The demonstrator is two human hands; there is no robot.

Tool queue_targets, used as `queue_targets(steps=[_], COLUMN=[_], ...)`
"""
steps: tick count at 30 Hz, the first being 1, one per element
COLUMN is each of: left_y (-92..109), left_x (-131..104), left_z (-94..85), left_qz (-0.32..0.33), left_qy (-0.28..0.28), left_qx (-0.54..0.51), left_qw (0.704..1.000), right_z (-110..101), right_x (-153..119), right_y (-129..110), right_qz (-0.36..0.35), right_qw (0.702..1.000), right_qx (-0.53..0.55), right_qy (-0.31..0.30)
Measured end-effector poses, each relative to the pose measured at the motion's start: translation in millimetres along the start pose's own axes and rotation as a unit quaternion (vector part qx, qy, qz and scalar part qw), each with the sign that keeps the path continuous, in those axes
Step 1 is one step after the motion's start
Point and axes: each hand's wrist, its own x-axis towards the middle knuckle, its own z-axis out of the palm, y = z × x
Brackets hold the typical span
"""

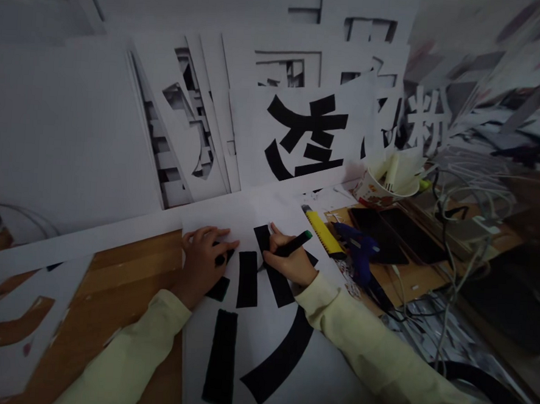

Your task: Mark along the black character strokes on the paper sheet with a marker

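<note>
My right hand (289, 255) grips a black marker (295, 243) with a green end. Its tip is down at a white sheet of paper (205, 356), between two black strokes. Flat on the upper left of the same sheet lies my left hand (205, 259), its fingers spread. A small dark shape shows beside its thumb; I cannot tell whether it is a loose thing or ink. Thick black strokes cover the sheet, among them an upright bar (247, 280), a lower left bar (220, 360) and a long curved stroke (281, 364).
Against the wall leans a sheet with a black character (252, 121), beside cut-out white boards (215, 125). To the right lie a yellow box cutter (323, 231), a blue glue gun (361, 250), dark phones (409, 235), a paper tub (373, 193) and tangled cables (448, 237).
</note>
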Motion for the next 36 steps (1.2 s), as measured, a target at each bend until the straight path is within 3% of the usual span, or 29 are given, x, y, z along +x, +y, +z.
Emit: queue_targets(steps=[10,17,24,36], left_y=[1.7,3.6,2.2,2.8], left_x=[0.7,1.8,1.3,0.6], left_z=[-1.6,-4.3,-2.5,-4.1], left_qz=[0.000,-0.005,-0.001,0.006], left_qy=[0.003,-0.003,-0.003,0.001], left_qx=[0.005,-0.005,-0.004,0.007], left_qw=[1.000,1.000,1.000,1.000], right_z=[-3.4,-2.1,-3.7,-4.7], right_x=[-2.4,-0.4,-2.4,-3.3], right_y=[-0.3,-0.9,-1.4,-9.2], right_qz=[0.004,0.001,-0.007,0.002], right_qw=[0.998,1.000,0.998,0.994], right_qx=[-0.007,-0.006,-0.015,-0.025], right_qy=[-0.060,-0.012,-0.064,-0.102])
